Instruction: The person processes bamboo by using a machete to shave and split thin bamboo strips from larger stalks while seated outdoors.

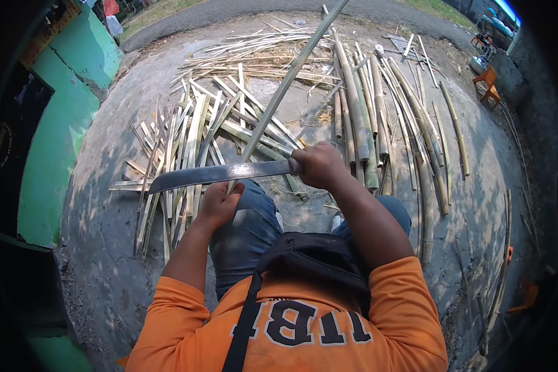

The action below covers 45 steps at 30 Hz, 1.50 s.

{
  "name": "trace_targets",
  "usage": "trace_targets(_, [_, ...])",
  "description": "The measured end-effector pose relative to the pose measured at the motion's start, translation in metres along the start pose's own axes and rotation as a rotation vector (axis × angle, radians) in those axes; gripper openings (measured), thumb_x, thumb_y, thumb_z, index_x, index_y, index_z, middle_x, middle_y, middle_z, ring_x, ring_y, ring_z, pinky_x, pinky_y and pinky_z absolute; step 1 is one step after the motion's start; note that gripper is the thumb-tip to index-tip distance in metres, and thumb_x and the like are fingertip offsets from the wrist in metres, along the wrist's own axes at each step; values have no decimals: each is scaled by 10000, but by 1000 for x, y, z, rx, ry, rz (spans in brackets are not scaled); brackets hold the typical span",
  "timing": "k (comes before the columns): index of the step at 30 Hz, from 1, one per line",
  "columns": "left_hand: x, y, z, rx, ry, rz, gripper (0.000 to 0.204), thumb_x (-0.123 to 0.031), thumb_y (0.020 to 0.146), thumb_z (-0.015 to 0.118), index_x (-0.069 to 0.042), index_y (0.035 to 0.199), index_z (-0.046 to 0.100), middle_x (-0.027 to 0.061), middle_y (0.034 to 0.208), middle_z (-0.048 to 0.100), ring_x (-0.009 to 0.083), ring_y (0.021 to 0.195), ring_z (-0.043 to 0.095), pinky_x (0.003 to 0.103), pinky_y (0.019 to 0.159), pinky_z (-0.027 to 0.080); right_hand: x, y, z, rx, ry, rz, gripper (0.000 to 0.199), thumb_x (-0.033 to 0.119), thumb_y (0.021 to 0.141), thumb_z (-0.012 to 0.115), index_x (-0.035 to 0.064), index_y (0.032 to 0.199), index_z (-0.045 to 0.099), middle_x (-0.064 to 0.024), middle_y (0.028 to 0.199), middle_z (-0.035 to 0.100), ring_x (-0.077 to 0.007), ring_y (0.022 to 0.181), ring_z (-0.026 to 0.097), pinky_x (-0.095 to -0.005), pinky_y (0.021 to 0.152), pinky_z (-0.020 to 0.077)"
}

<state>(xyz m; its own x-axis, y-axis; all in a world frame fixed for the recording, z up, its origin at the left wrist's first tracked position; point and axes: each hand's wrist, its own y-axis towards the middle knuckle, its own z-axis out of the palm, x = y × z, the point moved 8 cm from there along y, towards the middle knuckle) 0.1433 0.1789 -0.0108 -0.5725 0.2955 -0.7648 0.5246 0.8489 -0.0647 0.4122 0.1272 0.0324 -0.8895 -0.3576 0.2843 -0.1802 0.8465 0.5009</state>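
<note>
My right hand [320,165] is closed round the handle of a machete [211,176], whose long blade points left across my lap. A long split bamboo strip [283,87] slants up and away from me to the right. Its near end sits in my left hand [219,203], closed just below the blade, above my left knee. The blade crosses the strip close above my left fingers. Whether the edge bites into the strip I cannot tell.
Split bamboo strips [195,133] lie heaped at the left, with more strips [254,56] farther off. Whole bamboo poles [356,105] lie to the right. A green wall [59,130] stands at the left, an orange chair [487,80] at the far right. A black bag [316,254] rests at my waist.
</note>
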Motion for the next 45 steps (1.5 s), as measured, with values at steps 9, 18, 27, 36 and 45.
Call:
trace_targets(9, [-22, -4, -1, -13, 12, -23, 354, -318, 1024, 684, -8, 854, 658, 140, 688, 602, 232, 650, 547, 400, 678, 479, -26, -11, 2, 261, 73, 160, 151, 289, 842, 716, 154, 896, 755, -140, 785, 719, -405, 776, 701, -525, 756, 554])
trace_targets(18, [-15, -2, -4, -133, 21, 113, 258, -255, 1017, 691, -2, 1013, 636, 179, 852, 655, 284, 747, 617, 408, 706, 497, 14, -8, 20, 285, 162, 68, 73, 186, 802, 733, 119, 805, 704, -157, 732, 673, -412, 738, 675, -525, 670, 533])
trace_targets(27, [-3, 1, -6, -108, -202, 93, 275, -270, 1032, 684, 1, 997, 658, 80, 809, 664, 161, 738, 564, 364, 691, 478, -35, -4, -18, 5, 97, 223, 71, 175, 820, 715, 115, 857, 715, -182, 750, 677, -434, 734, 663, -554, 673, 523])
trace_targets(36, [-23, -10, -7, -99, 65, 69, 338, -306, 1008, 682, 27, 995, 625, 231, 819, 641, 344, 744, 630, 442, 714, 489, -1, 9, -24, 67, -61, -6, 89, 197, 816, 705, 133, 769, 665, -141, 688, 666, -380, 727, 690, -505, 645, 532])
trace_targets(45, [-10, -2, -7, -131, -5, 69, 314, -286, 995, 695, 15, 955, 613, 222, 803, 634, 358, 731, 607, 438, 704, 480, -52, -13, -66, -140, 90, 394, 131, 221, 925, 689, 92, 913, 701, -191, 771, 686, -430, 789, 689, -531, 742, 550])
